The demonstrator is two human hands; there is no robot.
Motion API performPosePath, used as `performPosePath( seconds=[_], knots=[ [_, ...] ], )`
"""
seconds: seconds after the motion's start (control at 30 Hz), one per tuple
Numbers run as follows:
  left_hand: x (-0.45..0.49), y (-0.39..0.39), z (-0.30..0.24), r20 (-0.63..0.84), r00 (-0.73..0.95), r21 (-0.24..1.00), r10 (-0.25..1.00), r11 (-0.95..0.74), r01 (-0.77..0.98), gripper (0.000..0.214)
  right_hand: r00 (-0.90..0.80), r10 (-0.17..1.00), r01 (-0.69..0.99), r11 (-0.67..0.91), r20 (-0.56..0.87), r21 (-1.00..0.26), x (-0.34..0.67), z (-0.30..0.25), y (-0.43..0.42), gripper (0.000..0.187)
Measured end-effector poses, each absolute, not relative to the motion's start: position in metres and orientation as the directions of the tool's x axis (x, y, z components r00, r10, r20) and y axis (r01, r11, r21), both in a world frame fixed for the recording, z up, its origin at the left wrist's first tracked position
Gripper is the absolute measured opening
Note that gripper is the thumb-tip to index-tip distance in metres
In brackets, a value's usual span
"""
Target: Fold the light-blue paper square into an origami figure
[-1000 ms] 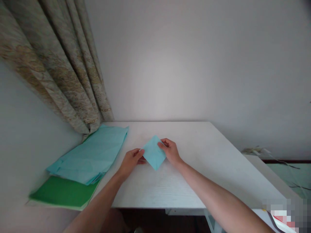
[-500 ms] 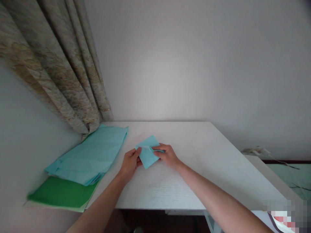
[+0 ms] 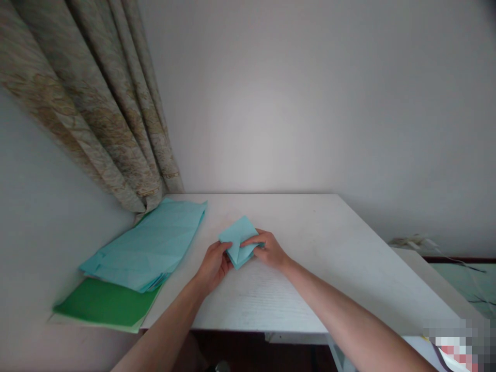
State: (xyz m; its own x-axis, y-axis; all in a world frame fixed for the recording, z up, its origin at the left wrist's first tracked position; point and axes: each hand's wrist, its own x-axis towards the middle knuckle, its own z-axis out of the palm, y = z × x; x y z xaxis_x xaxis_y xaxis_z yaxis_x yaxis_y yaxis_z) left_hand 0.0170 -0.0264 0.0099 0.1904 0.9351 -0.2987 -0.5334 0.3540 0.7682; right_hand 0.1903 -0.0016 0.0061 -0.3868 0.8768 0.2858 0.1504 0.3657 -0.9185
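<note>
A small folded sheet of light-blue paper (image 3: 241, 231) is held between both hands, over the middle of the white table. It is turned like a diamond, with a crease down its lower half and layers parting at the bottom corner. My left hand (image 3: 215, 263) is closed on its left edge, thumb on top and fingers underneath. At the right edge, my right hand (image 3: 270, 249) grips it, with the index finger lying across the upper face. The fingertips under the paper are hidden.
A stack of larger light-blue sheets (image 3: 149, 248) lies on green paper (image 3: 108, 305) along the left side of the white table (image 3: 310, 237). A patterned curtain (image 3: 116, 103) hangs at the back left. Cables (image 3: 418, 242) lie beyond the table's right side.
The upper flap of the folded paper has come down over its lower half, where a crease now shows. My left thumb has moved lower. The view has shifted slightly.
</note>
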Motion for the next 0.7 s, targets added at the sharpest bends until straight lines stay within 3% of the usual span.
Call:
performPosePath(
  seconds=[0.1, 0.2, 0.27, 0.43, 0.57, 0.7],
  knots=[
    [0.018, -0.025, 0.01, -0.258, 0.127, 0.78, 0.958, 0.284, -0.558, 0.018, -0.333, 0.92, -0.027, 0.211, 0.208, -0.977, 0.191, 0.009, -0.002, 0.04],
    [0.017, -0.023, 0.008, -0.199, 0.116, 0.777, 0.973, 0.229, -0.587, 0.018, -0.226, 0.967, -0.142, 0.087, 0.118, -0.986, 0.189, 0.01, 0.001, 0.051],
    [0.017, -0.022, 0.006, -0.143, 0.136, 0.772, 0.98, 0.197, -0.604, 0.02, -0.176, 0.983, -0.124, 0.039, 0.06, -0.992, 0.187, 0.009, 0.003, 0.059],
    [0.015, -0.018, -0.001, -0.226, 0.044, 0.792, 0.973, 0.21, -0.573, 0.019, -0.185, 0.983, -0.004, 0.012, 0.012, -1.0, 0.185, 0.003, 0.007, 0.031],
    [0.013, -0.014, -0.003, -0.244, -0.045, 0.8, 0.969, 0.175, -0.575, 0.018, -0.16, 0.987, -0.009, 0.013, 0.014, -1.0, 0.187, 0.002, 0.007, 0.028],
    [0.015, -0.017, -0.003, -0.234, 0.096, 0.83, 0.967, 0.25, -0.498, 0.022, -0.121, 0.992, -0.037, 0.023, 0.028, -0.999, 0.188, 0.004, 0.007, 0.031]
  ],
)
